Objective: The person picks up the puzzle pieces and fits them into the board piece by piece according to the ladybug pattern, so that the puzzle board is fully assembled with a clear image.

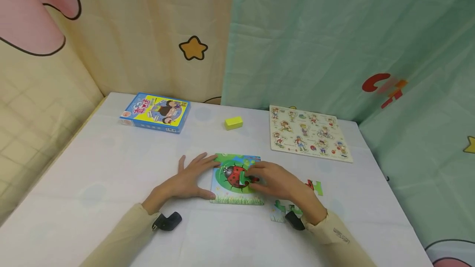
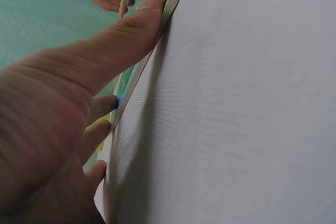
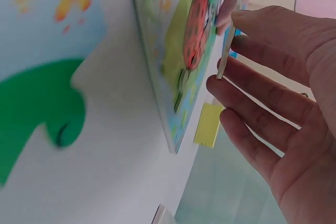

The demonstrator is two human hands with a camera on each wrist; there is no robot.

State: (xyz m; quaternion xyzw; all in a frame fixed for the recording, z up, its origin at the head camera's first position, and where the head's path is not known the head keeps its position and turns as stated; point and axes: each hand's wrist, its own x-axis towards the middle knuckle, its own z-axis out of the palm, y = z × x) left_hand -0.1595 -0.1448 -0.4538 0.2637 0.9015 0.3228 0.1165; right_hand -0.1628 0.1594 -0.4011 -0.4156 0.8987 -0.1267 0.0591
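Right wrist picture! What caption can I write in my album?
The right hand's grip pinches a jigsaw piece near the ladybug jigsaw.

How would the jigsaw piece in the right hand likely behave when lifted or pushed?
The jigsaw piece is probably stiff: its edge looks straight while the right hand pinches it. It is likely light, being small and thin. Laid flat, it would probably slide rather than roll, given its slim, plate-like profile.

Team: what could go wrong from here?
The thin piece pinched in the right hand could slip or land misaligned on the ladybug puzzle. The black wrist camera, overlapping loose pieces in the head view, might brush them. The left hand, touching the puzzle's edge, may nudge it.
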